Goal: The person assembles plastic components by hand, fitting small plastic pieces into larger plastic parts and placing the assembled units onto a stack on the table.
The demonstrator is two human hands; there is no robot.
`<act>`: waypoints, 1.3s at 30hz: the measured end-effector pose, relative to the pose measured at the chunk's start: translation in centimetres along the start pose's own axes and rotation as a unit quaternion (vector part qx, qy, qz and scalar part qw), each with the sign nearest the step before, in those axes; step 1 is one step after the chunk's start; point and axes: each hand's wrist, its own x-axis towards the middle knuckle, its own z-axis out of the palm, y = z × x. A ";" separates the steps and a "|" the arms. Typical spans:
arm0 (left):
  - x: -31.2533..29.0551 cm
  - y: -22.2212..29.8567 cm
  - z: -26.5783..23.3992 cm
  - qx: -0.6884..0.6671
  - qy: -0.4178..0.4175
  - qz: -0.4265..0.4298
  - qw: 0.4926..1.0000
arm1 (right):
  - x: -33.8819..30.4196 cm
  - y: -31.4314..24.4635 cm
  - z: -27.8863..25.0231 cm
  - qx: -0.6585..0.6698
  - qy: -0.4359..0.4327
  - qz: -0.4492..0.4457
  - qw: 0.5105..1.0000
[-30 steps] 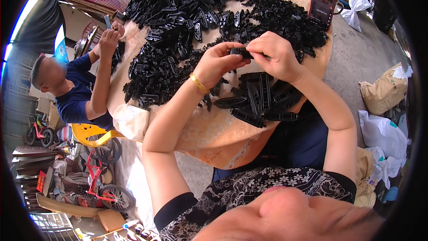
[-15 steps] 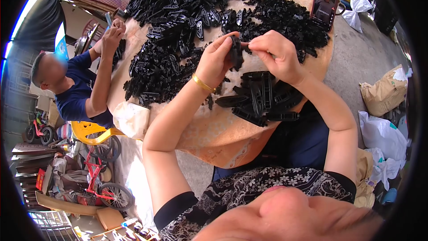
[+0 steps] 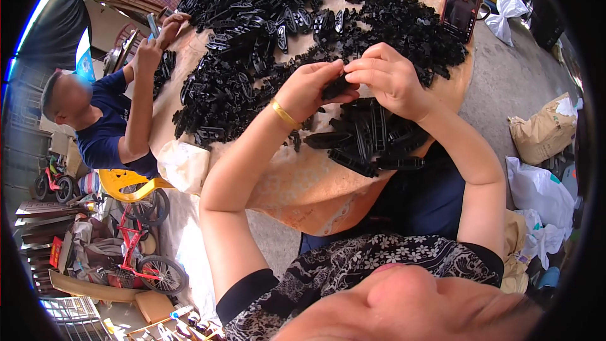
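Observation:
My left hand (image 3: pixel 308 91) is closed around a black plastic part (image 3: pixel 333 88), held above the table; the fingers hide much of it. Against the upper end of that part, the fingertips of my right hand (image 3: pixel 390 82) are pinched together. What they grip, if anything, is too small and covered to make out. Just below my hands lies a small pile of long black plastic parts (image 3: pixel 379 136) near the table edge. Beyond them spreads a large heap of small black pieces (image 3: pixel 404 31), with longer, shiny black parts (image 3: pixel 252 0) heaped at the far left.
A phone (image 3: pixel 461 6) with a lit screen stands at the table's far right. At the left, a co-worker (image 3: pixel 107 113) handles something small over the cloth-covered table (image 3: pixel 297 196). A white bag (image 3: pixel 183 165) sits at the left edge; sacks (image 3: pixel 543 127) stand on the floor right.
My right fingertips have moved left, up to the black part. My left hand has tilted the part, and its fingers now cover more of it. The co-worker's hands have shifted apart.

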 end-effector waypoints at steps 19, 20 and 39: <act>0.2 -1.2 0.0 0.365 0.045 0.206 0.907 | -0.3 0.8 0.1 0.198 -0.111 0.312 0.923; 0.1 -1.1 0.1 0.365 0.045 0.206 0.907 | -0.3 0.9 0.1 0.267 -0.097 0.336 0.898; 5.3 2.1 -8.5 0.768 0.293 0.116 0.558 | -1.8 2.7 1.5 -0.091 -0.208 0.057 0.972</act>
